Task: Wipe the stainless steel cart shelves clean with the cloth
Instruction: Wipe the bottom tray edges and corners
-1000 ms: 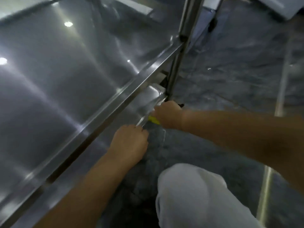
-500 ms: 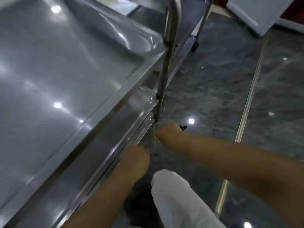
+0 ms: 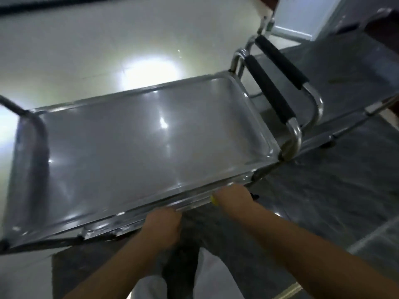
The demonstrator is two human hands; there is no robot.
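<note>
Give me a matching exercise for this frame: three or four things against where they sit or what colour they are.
Things:
1. black foam-covered cart handle
2. shiny stainless steel top shelf
3. small yellow item under the right hand
4. left hand

Descriptions:
A. at the shelf's near edge, beside the right hand
B. bare, with light reflections
C. at the cart's right end
D. mostly hidden by fingers

Pairs: 1-C, 2-B, 3-D, 4-A

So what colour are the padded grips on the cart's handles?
Black. The padded grips are dark foam sleeves over shiny steel tubing, clearest in the head view, its only camera.

institutional service area (likely), steel cart (image 3: 138,143), polished marble floor (image 3: 336,190)
</note>
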